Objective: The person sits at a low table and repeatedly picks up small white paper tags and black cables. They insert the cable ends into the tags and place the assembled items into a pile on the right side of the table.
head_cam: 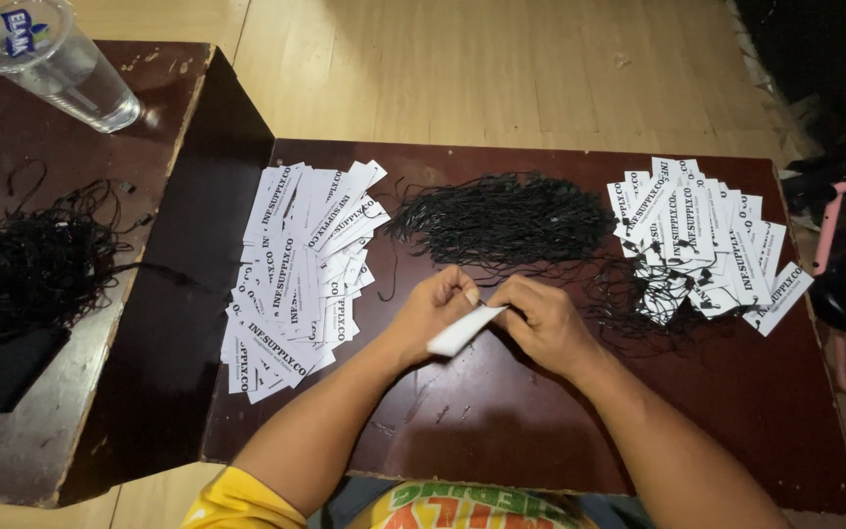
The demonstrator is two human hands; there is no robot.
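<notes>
Over table centre: I see both hands meeting above the dark brown table (501, 431), fingers working one white paper tag (457, 331).
L hand: left hand (433, 312) is curled, knuckles up, thumb + index pinched shut on the tag's upper end; forearm runs in from lower left, elbow bent, yellow sleeve at frame bottom.
R hand: right hand (540, 321) is curled palm-down, fingertips closed at the tag's top corner, touching the L fingertips. Forearm enters from lower right. Can't tell if a string is between the fingers; too small.
Hands rel.: together, touching at the fingertips, wrists well apart, forearms forming a V toward my cam.
Tag pos.: tag tilts down-left from the pinch point, lower end free above the table, between the two wrists.
Left stack: fanned spread of white printed tags (296, 269) lying flat, left of L hand, near but not touching.
String pile: tangle of thin black strings (501, 220) just beyond both hands, mid-table.
Right stack: pile of tags w/ black strings attached (702, 245), right of R hand, apart from it.
Side table: lower worn table (12, 451) at far left carries a second black string heap (31, 264) and a clear plastic cup (56, 64) w/ lid.
Floor: light wood boards (482, 69) beyond.
</notes>
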